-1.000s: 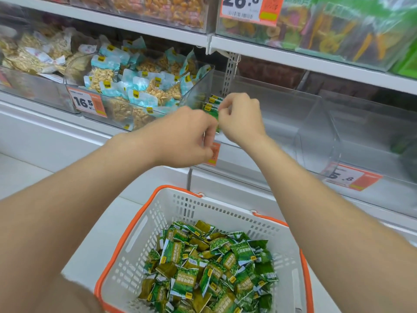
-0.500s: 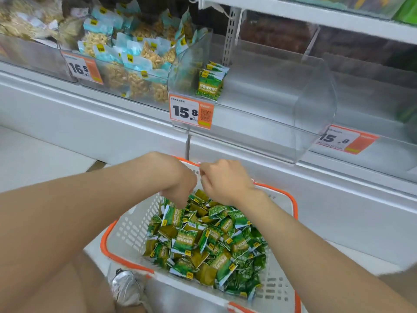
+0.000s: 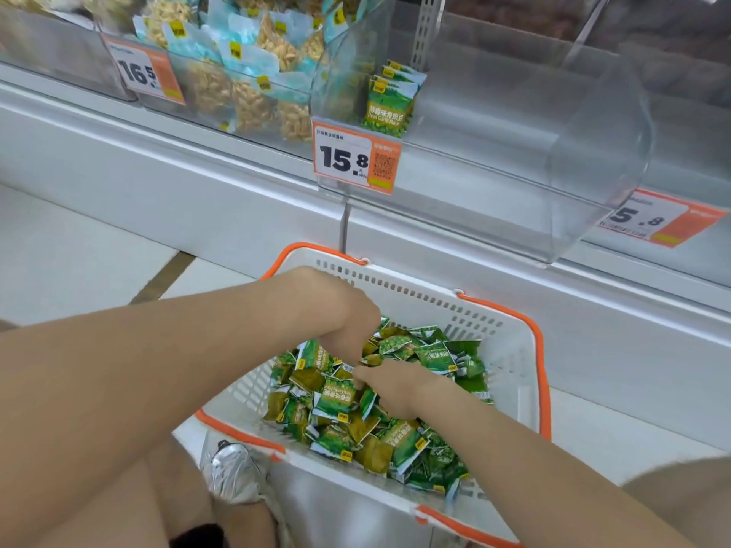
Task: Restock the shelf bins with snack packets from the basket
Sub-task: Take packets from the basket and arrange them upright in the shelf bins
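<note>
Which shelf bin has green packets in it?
The clear bin behind the 15.8 price tag, green packets at its left; the 16.5 bin holds blue-topped packets.

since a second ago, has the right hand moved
Yes. The right hand has come down from the clear bin into the basket, among the green packets.

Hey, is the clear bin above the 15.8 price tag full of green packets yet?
No, only a few green packets stand at the left end of the clear bin, just above the price tag.

Left hand (image 3: 350, 324) and right hand (image 3: 395, 385), earlier at the clear plastic shelf bin (image 3: 514, 160), are now down among the green snack packets (image 3: 336, 399) in the middle of the white, orange-rimmed basket (image 3: 514, 350).
</note>
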The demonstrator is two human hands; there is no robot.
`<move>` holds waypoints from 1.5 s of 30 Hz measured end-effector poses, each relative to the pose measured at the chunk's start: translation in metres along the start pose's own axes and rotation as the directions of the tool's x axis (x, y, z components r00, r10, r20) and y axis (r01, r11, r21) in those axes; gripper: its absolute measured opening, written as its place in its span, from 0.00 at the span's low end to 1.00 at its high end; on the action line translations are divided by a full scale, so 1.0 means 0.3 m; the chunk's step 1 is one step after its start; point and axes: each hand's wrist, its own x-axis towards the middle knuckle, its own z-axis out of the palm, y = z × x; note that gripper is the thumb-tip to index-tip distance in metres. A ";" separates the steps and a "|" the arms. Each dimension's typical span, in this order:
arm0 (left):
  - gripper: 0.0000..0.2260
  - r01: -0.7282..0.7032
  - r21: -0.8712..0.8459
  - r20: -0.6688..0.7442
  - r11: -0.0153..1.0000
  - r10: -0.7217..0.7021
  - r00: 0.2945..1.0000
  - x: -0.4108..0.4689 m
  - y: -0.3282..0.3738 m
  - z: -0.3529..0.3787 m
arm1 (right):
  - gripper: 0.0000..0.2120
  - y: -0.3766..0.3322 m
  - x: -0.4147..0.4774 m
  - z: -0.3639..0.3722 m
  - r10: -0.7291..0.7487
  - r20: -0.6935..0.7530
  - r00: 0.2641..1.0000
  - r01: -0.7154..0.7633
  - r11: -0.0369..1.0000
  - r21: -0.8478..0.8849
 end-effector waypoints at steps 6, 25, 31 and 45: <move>0.14 -0.001 -0.054 -0.021 0.999 0.000 1.000 -0.006 -0.017 -0.026 | 0.15 0.025 -0.002 -0.031 0.021 -0.063 0.998 -0.007 0.977 0.215; 0.20 -0.075 -0.591 -0.262 0.803 -0.103 0.960 -0.182 -0.142 -0.132 | 0.25 -0.020 -0.300 -0.488 -0.062 -0.394 0.917 0.330 0.674 0.661; 0.19 -0.297 -0.783 -0.504 0.546 -0.277 0.818 -0.261 -0.174 -0.179 | 0.21 -0.036 -0.351 -0.558 0.182 -0.788 0.588 0.601 0.554 0.576; 0.06 -0.268 -0.547 -0.820 0.793 -0.443 0.363 -0.292 -0.254 -0.233 | 0.04 -0.089 -0.360 -0.668 0.563 -0.826 -0.033 0.606 0.668 0.432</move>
